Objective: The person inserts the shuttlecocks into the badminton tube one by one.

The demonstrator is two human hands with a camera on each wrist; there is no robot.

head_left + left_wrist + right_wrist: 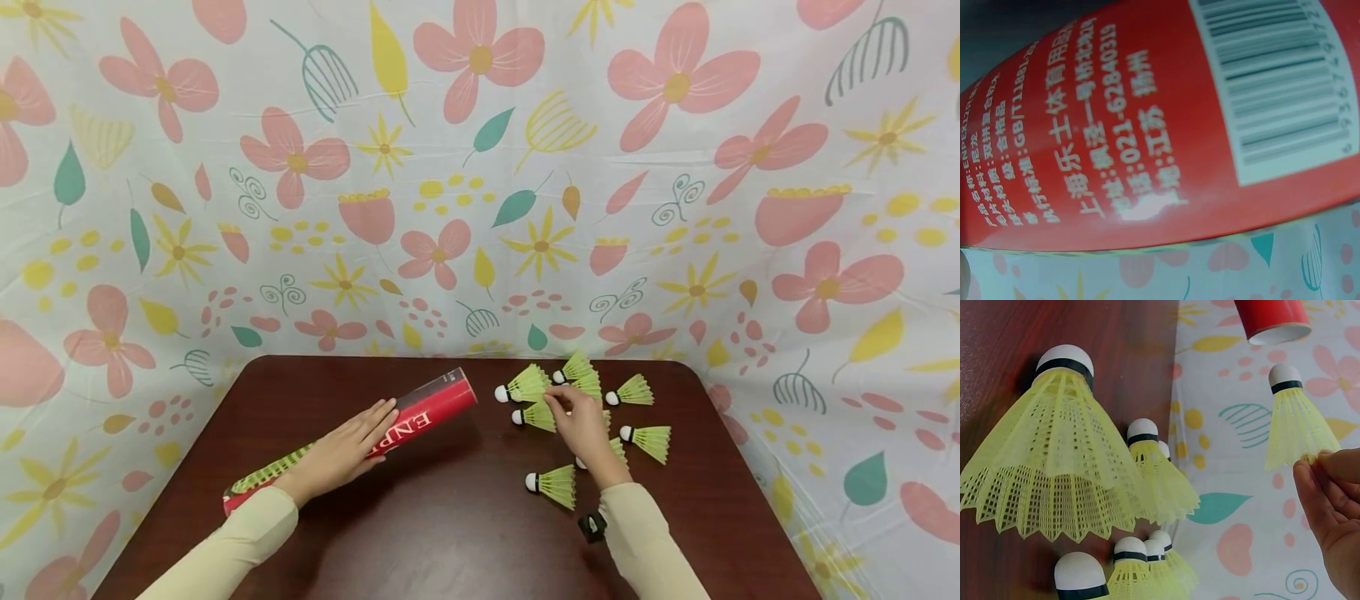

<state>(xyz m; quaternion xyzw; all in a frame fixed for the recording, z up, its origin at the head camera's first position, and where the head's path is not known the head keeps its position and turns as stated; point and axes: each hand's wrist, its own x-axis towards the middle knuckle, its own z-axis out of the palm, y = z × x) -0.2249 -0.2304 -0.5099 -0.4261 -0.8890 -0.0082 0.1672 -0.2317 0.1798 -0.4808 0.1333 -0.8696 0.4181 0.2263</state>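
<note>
A red cylindrical shuttlecock tube (438, 408) lies slantwise in the head view, its right end raised over the table. My left hand (341, 450) grips it around the middle, fingers across the top and thumb on the near side. In the right wrist view the tube's end (1280, 332) appears open. My right hand (1338, 512) pinches the skirt edge of a yellow shuttlecock (1297, 425), whose white cork points toward that end. Printed text and a barcode (1279, 81) on the tube fill most of the left wrist view.
Several more yellow shuttlecocks lie around and beneath my right hand, among them a near one (553, 486) and one at the right (648, 442). The dark brown table (420, 533) meets a flower-patterned curtain (480, 208) at the back.
</note>
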